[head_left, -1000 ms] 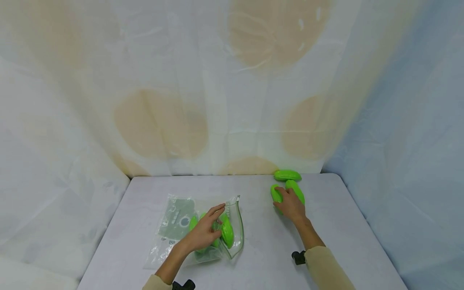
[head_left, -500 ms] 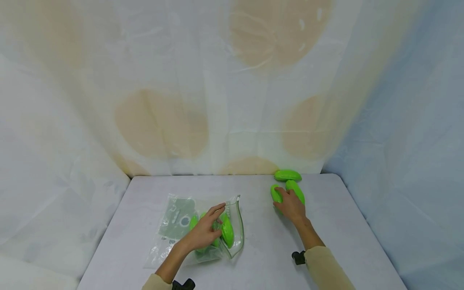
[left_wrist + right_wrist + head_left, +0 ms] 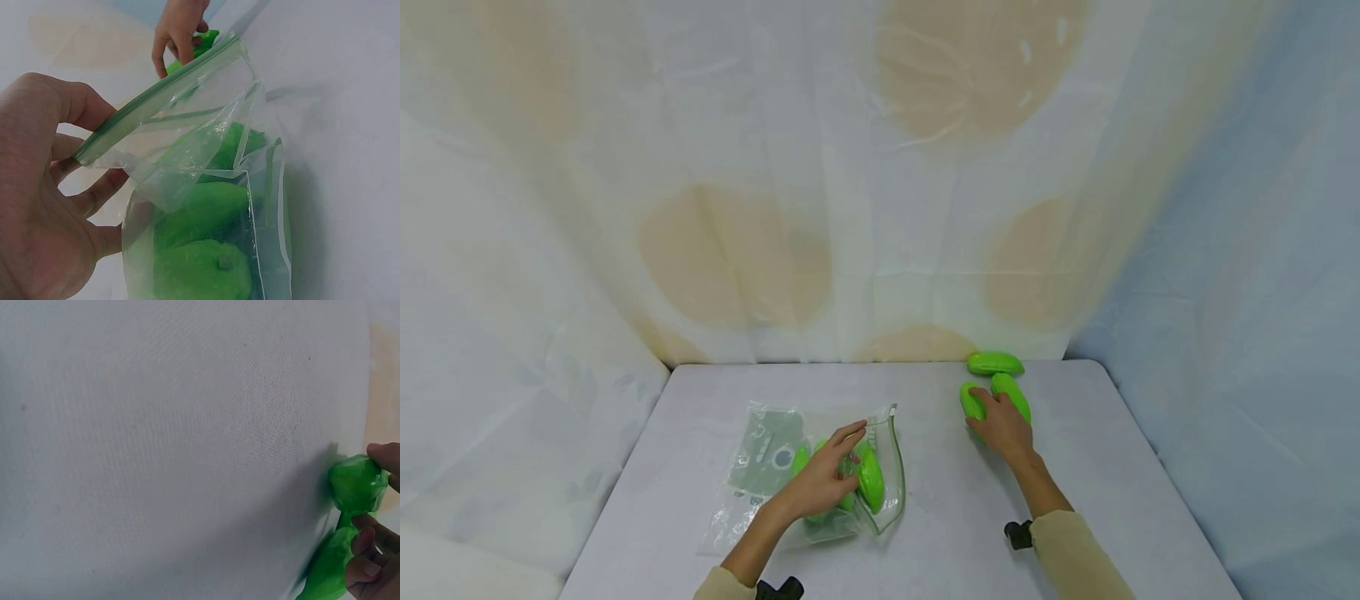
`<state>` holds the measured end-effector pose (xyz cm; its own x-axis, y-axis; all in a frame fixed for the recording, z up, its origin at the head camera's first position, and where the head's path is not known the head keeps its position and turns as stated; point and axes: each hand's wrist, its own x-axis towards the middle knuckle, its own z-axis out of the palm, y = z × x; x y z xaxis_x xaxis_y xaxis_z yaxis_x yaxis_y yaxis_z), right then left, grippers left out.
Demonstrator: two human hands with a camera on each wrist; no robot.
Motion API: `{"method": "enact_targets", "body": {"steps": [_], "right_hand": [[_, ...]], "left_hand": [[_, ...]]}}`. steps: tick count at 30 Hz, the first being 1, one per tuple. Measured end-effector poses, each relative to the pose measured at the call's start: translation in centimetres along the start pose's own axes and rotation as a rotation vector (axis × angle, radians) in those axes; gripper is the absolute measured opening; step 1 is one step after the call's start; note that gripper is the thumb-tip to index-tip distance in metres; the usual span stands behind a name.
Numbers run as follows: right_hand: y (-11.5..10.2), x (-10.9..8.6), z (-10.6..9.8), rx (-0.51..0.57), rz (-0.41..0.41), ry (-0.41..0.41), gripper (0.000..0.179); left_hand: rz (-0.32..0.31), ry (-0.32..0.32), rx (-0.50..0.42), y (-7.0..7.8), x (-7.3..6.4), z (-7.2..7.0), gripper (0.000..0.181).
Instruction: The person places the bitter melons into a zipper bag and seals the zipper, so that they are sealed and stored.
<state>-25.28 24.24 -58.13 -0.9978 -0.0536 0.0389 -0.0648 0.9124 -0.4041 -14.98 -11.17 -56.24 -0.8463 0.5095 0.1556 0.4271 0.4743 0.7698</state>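
A clear zip bag (image 3: 765,454) with green panels lies on the table, left of centre. Inside it are several bright green model fruits (image 3: 869,477), some hidden by my left hand (image 3: 820,483). In the left wrist view, that hand pinches the bag's green zip edge (image 3: 156,97), and the mouth gapes a little. My right hand (image 3: 1002,427), farther right, grips a green model fruit (image 3: 355,486) between its fingers. A second fruit (image 3: 1011,395) lies against that hand's other side, and a third fruit (image 3: 995,362) sits crosswise behind them.
The pale table (image 3: 940,500) meets a spotted hanging sheet (image 3: 910,275) at its back edge. The rear fruit lies at that edge. Pale sheets also hang at both sides. Dark wrist cameras (image 3: 1018,533) sit at the wrists, beside beige sleeves (image 3: 1075,550).
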Motion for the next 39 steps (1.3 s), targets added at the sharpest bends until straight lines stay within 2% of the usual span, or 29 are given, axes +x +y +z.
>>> {"method": "enact_targets", "body": {"steps": [22, 39], "right_hand": [[-0.4, -0.4, -0.3, 0.043, -0.021, 0.01, 0.063], [-2.0, -2.7, -1.2, 0.117, -0.104, 0.033, 0.062]], "left_hand": [[-0.02, 0.0, 0.005, 0.2, -0.1, 0.0, 0.074], [0.014, 0.023, 0.022, 0.0, -0.1, 0.0, 0.075]]}}
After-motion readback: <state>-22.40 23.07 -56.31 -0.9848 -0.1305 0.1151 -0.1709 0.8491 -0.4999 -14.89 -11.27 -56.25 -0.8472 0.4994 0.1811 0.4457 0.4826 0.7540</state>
